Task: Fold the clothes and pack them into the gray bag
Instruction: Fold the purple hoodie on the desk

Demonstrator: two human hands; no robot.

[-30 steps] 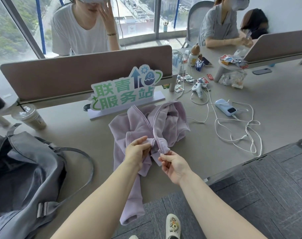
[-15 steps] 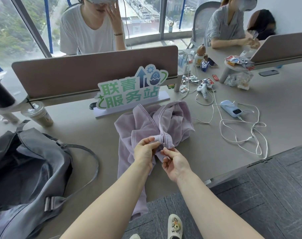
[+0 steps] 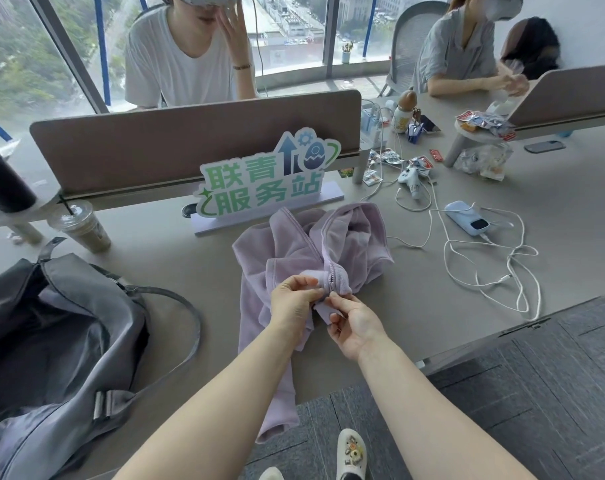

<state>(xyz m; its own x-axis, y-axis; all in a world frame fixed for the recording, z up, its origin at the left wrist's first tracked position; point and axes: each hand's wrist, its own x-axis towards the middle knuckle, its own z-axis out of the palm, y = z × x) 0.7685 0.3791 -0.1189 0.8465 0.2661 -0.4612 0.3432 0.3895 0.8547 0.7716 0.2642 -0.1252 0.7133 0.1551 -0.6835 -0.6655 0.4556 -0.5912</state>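
A lilac zip-up jacket (image 3: 349,237) lies crumpled on the table in front of me, one sleeve hanging over the near edge. My left hand (image 3: 292,299) pinches the left side of the hem at the bottom of the zipper. My right hand (image 3: 354,322) pinches the zipper end from the right, its fingers touching those of the left. The gray bag (image 3: 62,327) lies open on the table at the left, its strap looping toward the jacket.
A green sign (image 3: 266,181) on a stand is behind the jacket, before a brown divider (image 3: 190,147). An iced drink cup (image 3: 81,225) stands by the bag. White cables (image 3: 484,265) and a blue power bank (image 3: 467,218) lie at right. Two people sit across the table.
Both hands have come together at the zipper's lower end and lifted the hem slightly. The view has shifted a little, so everything sits further right.
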